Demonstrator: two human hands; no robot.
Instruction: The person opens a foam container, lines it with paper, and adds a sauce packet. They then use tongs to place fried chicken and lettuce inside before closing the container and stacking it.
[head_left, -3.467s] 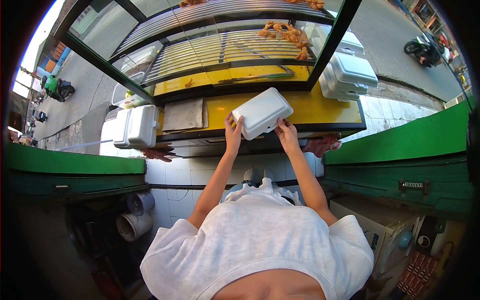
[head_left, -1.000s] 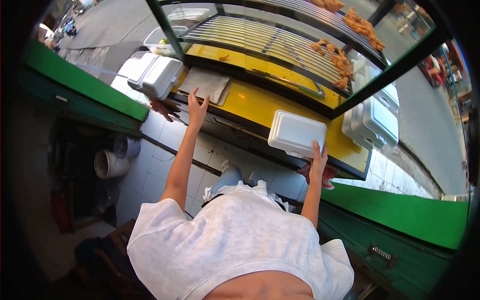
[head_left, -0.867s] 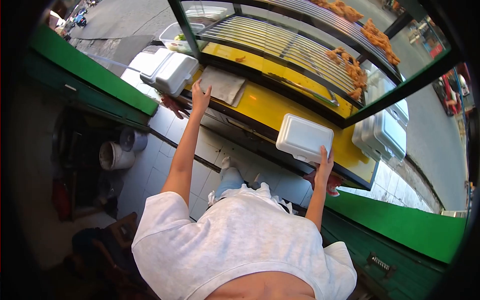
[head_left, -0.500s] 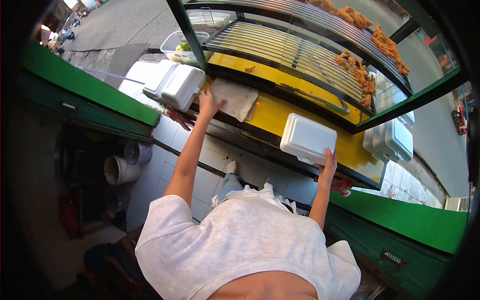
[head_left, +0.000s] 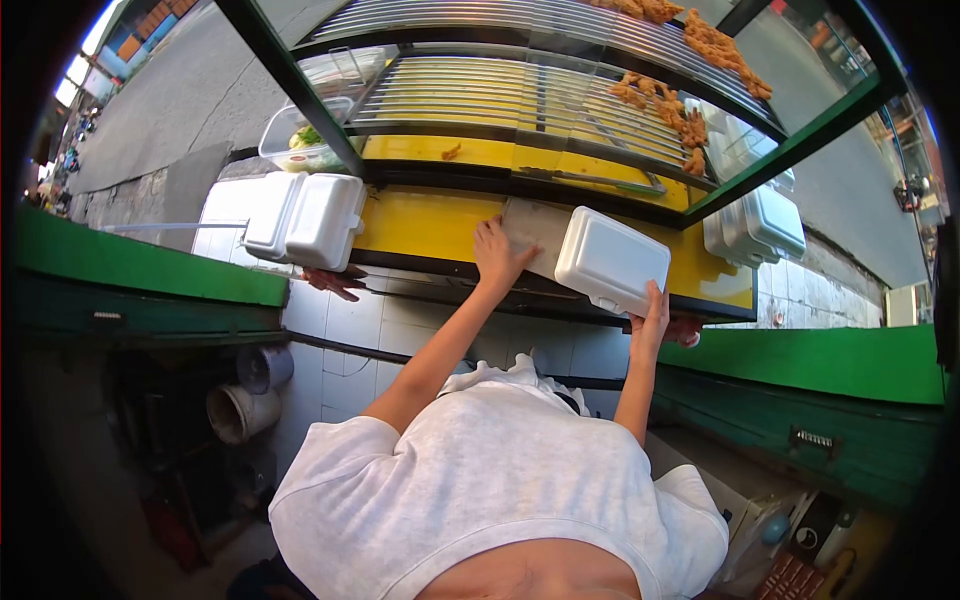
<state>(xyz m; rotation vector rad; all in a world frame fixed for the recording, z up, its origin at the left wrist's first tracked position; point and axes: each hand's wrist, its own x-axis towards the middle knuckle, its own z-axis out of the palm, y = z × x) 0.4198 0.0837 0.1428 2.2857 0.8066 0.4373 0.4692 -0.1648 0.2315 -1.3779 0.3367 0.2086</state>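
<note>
A closed white foam takeout box is tilted above the front of the yellow counter. My right hand grips its lower right corner, thumb and fingers at the edge. My left hand lies at the left edge of a greyish-brown sheet of wrapping paper, fingers stretched and thumb apart. The paper rests on the yellow counter, its right part hidden behind the box.
White foam boxes stand at the counter's left end, and more foam boxes at its right. Behind the counter rises a display case with slatted racks holding fried chicken. A clear tub with greens sits at the left.
My left hand has moved right along the counter, and the paper has shifted right with it, closer to the foam box. My right hand still grips the box. The view has turned slightly.
</note>
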